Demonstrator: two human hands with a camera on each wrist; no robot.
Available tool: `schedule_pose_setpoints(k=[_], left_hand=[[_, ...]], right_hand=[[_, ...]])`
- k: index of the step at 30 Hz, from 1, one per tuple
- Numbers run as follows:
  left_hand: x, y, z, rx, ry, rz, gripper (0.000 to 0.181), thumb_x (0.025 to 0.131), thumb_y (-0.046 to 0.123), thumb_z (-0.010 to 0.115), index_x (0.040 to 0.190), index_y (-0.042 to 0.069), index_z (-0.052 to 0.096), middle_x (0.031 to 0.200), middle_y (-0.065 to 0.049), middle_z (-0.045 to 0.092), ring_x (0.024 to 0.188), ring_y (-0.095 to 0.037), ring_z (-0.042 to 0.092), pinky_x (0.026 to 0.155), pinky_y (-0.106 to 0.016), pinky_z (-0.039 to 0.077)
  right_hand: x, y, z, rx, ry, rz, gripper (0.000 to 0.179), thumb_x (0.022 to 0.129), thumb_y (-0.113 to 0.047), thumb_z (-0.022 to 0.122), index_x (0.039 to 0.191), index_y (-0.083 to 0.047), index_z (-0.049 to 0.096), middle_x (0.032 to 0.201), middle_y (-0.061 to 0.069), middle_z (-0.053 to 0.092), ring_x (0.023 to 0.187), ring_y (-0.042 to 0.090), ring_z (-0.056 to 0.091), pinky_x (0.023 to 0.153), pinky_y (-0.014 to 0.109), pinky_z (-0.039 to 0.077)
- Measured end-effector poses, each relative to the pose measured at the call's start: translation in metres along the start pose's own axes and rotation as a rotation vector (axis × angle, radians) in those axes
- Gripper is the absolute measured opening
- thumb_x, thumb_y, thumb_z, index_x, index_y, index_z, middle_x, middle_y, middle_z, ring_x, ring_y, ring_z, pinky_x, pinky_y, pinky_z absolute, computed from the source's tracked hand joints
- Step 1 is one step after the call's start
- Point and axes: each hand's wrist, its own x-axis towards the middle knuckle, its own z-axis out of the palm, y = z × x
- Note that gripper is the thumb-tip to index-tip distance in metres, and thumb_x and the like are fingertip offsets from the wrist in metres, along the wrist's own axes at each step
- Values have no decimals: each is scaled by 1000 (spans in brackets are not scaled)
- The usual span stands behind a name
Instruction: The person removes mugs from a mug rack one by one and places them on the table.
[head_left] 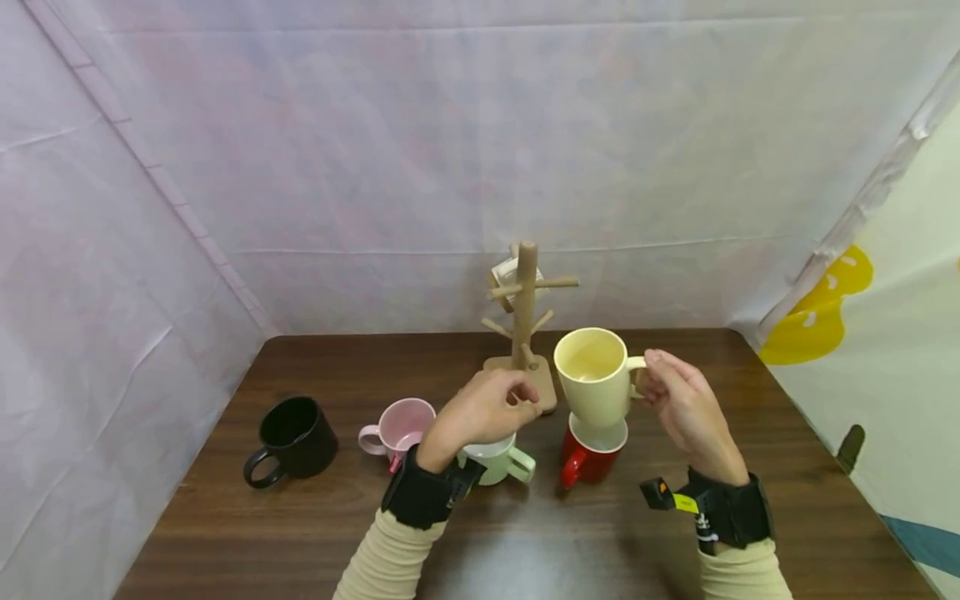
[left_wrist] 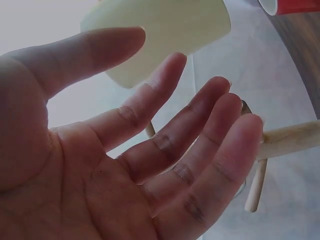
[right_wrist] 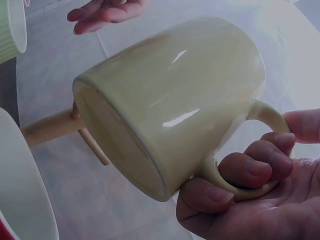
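Just right of the wooden rack, grips the yellow mug by its handle with the right hand, well off the table. In front of the rack, holds the left hand empty, with loosely bent fingers. Below, before the rack, has a green mug and red mug; leftward, a pink mug, then a black mug.

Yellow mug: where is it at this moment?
In the head view, the yellow mug is held by its handle in the right grip, right of the wooden mug tree, and appears just above the red mug.
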Motion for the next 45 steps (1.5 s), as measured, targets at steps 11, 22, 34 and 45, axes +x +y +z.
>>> schedule_pose_setpoints(k=[11, 22, 34, 45], left_hand=[[-4, -4, 3, -9, 9, -27, 16, 87, 27, 61, 91, 14, 69, 89, -1, 71, 84, -14, 62, 74, -34, 51], [-6, -8, 4, -43, 29, -25, 17, 87, 27, 61, 93, 13, 70, 88, -2, 72, 83, -14, 63, 75, -33, 52], [-8, -14, 6, -45, 41, -20, 17, 87, 24, 62, 93, 11, 71, 89, -4, 72, 83, -16, 63, 75, -35, 52], [-11, -15, 6, -39, 42, -9, 16, 88, 23, 61, 92, 12, 71, 89, -3, 72, 84, -15, 63, 74, -35, 52]], right_hand=[[-12, -6, -13, 45, 86, -31, 34, 104, -12, 31, 72, -1, 27, 71, 9, 23, 66, 23, 22, 64, 37, 14], [-26, -9, -27, 127, 197, -46, 35, 104, -12, 29, 70, -5, 27, 70, 8, 20, 66, 24, 18, 64, 36, 12], [-54, -8, -42, 124, 317, -70, 34, 104, -12, 31, 71, -4, 26, 70, 8, 22, 66, 23, 18, 64, 36, 13], [-71, -5, -49, 114, 464, -16, 35, 103, -16, 37, 69, -5, 33, 68, 7, 25, 65, 22, 23, 64, 36, 17]])
